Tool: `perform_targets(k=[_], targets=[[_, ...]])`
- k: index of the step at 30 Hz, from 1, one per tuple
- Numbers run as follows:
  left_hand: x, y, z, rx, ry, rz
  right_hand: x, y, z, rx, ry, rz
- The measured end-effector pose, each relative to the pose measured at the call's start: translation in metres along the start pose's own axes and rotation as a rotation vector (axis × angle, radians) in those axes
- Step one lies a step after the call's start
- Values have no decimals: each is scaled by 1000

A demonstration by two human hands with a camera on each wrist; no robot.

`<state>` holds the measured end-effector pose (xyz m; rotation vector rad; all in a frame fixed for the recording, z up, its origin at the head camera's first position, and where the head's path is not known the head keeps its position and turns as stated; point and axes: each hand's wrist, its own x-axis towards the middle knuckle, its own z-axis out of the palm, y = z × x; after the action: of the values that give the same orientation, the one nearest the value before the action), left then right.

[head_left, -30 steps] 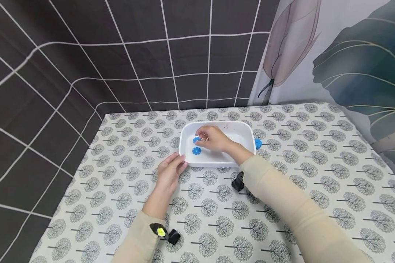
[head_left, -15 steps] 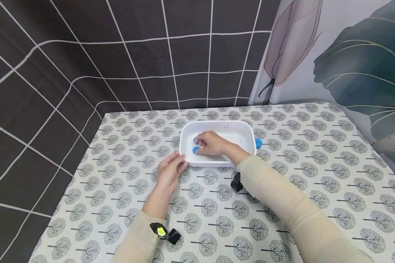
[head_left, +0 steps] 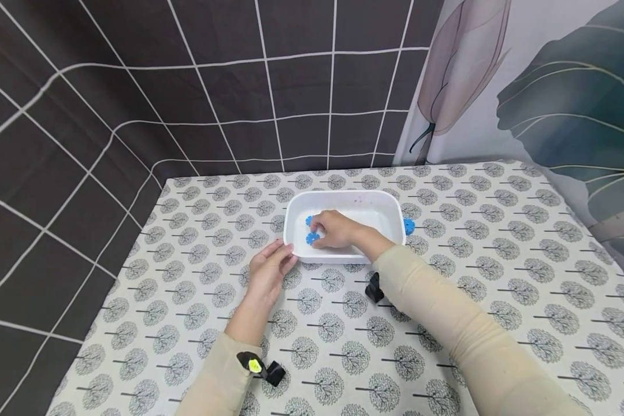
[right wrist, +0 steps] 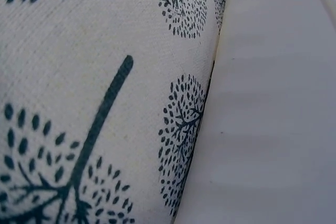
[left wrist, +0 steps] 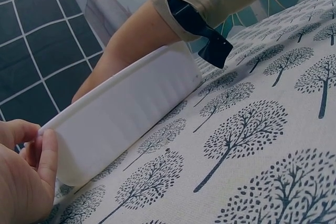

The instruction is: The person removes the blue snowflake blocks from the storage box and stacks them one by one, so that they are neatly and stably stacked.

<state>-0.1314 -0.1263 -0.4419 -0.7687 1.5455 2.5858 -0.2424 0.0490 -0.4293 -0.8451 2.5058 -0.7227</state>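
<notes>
A white plastic tub [head_left: 343, 259] stands on the cloth-covered table. My left hand [head_left: 268, 269] grips its near left corner, thumb and fingers on either side of the rim; in the left wrist view the left hand [left wrist: 29, 174] is at that same corner. Inside the tub my right hand [head_left: 335, 230] has its index finger and thumb around the edge of a blue notched disc [head_left: 311, 238]. Just beyond it lies another blue notched disc [head_left: 309, 220], partly behind the fingers. The right wrist view shows the tub's outer wall [right wrist: 273, 108], not the fingers.
A further blue notched disc [head_left: 409, 226] lies on the tablecloth [head_left: 499, 312], against the tub's right side. Dark gridded fabric [head_left: 301, 86] hangs behind the table. A floral curtain [head_left: 561, 115] hangs at the back right.
My right hand has moved slightly down and toward the nearer disc, and its thumb and index finger have come around it. The left hand and tub have stayed put.
</notes>
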Motion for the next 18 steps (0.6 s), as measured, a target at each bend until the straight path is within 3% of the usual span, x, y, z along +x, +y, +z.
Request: perform_targets(k=[10,18], targets=[[1,0,0,-10,0,-1,-4,2,-3,36,26,26],[0,0,0,-4,-12,3,-6,2,-5,14,-12,0]])
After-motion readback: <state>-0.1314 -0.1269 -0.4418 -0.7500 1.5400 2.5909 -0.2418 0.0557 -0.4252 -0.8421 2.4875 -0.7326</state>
